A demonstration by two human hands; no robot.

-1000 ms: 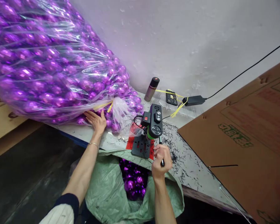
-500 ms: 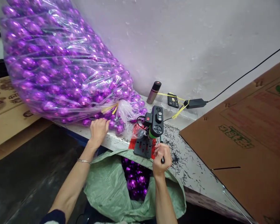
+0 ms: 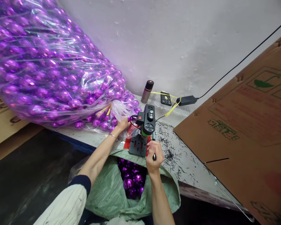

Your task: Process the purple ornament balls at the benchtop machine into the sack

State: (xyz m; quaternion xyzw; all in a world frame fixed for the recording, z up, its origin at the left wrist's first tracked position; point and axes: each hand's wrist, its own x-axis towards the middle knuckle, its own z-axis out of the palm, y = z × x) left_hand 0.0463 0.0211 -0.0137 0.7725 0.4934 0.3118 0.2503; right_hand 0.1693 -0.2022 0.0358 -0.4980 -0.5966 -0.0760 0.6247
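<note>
My right hand is wrapped round the black-tipped handle of a lever. The lever sits at the side of a black bench device with two vents, knobs and a slotted base plate. My left hand reaches to the mouth of a big clear plastic bag full of shiny purple ball ornaments. Purple shows at its fingertips, but the fingers are mostly hidden. Below, more purple balls lie inside an open green woven sack.
Behind the device stand a dark bottle, a black phone-like object and a power adapter tied with yellow strips. Small black clippings litter the white table. A large cardboard box leans at the right; flat cardboard lies left.
My left hand has moved right, from the front of the purple balls to the bag's mouth beside the device. My right hand stays on the lever. The view has shifted a little to the right.
</note>
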